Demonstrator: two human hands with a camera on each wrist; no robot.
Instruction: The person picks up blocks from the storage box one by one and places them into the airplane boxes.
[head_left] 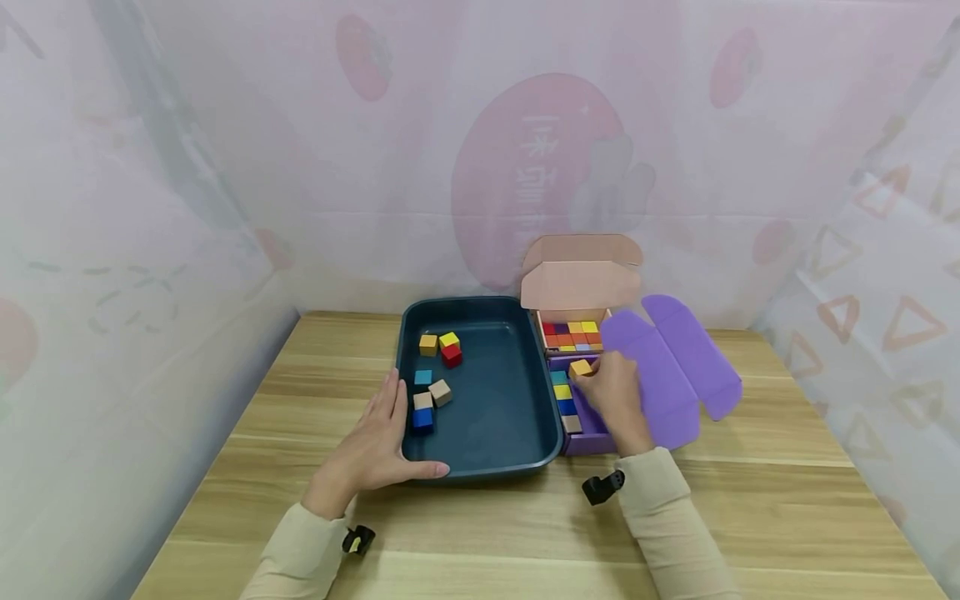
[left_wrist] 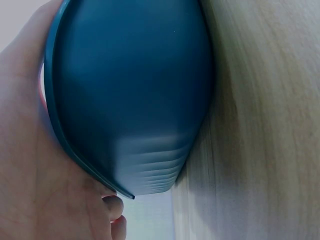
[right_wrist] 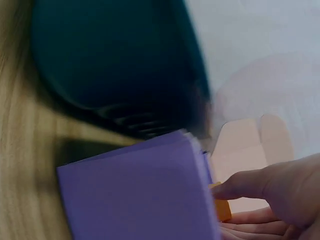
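My right hand (head_left: 615,392) pinches an orange-yellow cube (head_left: 581,369) at the far part of the purple box (head_left: 592,444). Along that box's left side runs a row of cubes: teal, yellow, blue and a plain wood one (head_left: 572,424). In the right wrist view, thumb and fingers hold the orange cube (right_wrist: 223,209) just past the box's wall. My left hand (head_left: 367,450) rests on the near left corner of the dark blue tray (head_left: 498,392), fingers straight along its left rim, thumb on the front rim. The left wrist view shows the palm against the tray's rim (left_wrist: 52,100).
Several loose cubes lie in the tray's left half, among them a red one (head_left: 452,356) and a blue one (head_left: 423,420). Behind the purple box stands a pink box (head_left: 581,283), lid up, filled with coloured cubes. The purple lid (head_left: 660,367) folds out rightward.
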